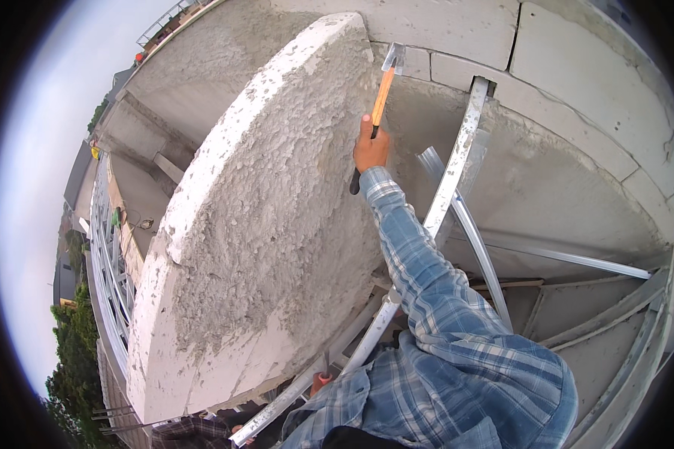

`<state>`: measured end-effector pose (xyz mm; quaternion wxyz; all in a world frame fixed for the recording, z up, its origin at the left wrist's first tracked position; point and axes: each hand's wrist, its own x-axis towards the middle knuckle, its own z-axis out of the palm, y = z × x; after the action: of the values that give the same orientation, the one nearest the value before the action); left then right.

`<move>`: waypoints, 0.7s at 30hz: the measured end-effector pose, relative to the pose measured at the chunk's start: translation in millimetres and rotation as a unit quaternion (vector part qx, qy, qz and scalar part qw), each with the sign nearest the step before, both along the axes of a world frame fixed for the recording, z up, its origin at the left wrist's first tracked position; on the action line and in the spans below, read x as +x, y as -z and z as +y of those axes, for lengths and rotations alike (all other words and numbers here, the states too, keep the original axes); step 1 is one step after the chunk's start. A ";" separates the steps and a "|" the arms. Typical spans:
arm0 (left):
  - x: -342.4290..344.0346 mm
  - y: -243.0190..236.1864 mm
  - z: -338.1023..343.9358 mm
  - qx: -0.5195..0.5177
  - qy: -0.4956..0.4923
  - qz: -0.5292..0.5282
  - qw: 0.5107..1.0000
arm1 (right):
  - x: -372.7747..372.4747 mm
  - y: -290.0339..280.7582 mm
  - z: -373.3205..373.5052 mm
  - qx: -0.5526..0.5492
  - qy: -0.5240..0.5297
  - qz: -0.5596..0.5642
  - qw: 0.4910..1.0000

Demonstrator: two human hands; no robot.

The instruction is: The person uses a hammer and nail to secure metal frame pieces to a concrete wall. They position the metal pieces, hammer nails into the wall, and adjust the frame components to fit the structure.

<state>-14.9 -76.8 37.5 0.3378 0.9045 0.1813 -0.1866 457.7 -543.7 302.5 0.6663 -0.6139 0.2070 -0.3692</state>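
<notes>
My right hand (371,148) is closed round the black grip of a hammer (383,96) with an orange handle. Its metal head is smeared by motion and overlaps the pale block wall (457,34) at the top of a roughly plastered panel (277,194). To the right of my blue plaid sleeve, a long metal channel (457,161) slants up into a notch in the wall. Low in the view, my left hand (321,382) is mostly hidden by my sleeve and the metal channel; its fingers curl round something I cannot make out.
A thinner metal strut (479,251) crosses behind the channel, and another rail (569,258) runs right. Metal framing (108,247) stands beyond the panel's left edge, with trees (75,352) outside. At the bottom is another person's dark plaid sleeve (191,432).
</notes>
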 end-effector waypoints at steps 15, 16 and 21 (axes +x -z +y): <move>-24.6 5.6 2.8 -0.013 -0.018 -0.021 1.000 | -14.5 -13.5 10.2 0.126 -0.155 0.093 0.975; -25.9 5.3 5.0 -0.011 -0.025 -0.016 1.000 | -23.4 -27.1 9.8 0.183 -0.166 0.094 0.964; -13.4 -1.8 -4.5 -0.015 -0.024 -0.002 1.000 | -22.9 -15.8 16.0 0.078 -0.043 -0.055 0.994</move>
<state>-28.3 -81.2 39.3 0.3562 0.8951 0.1991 -0.1797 434.8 -527.8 318.3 0.7379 -0.5470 0.1716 -0.3562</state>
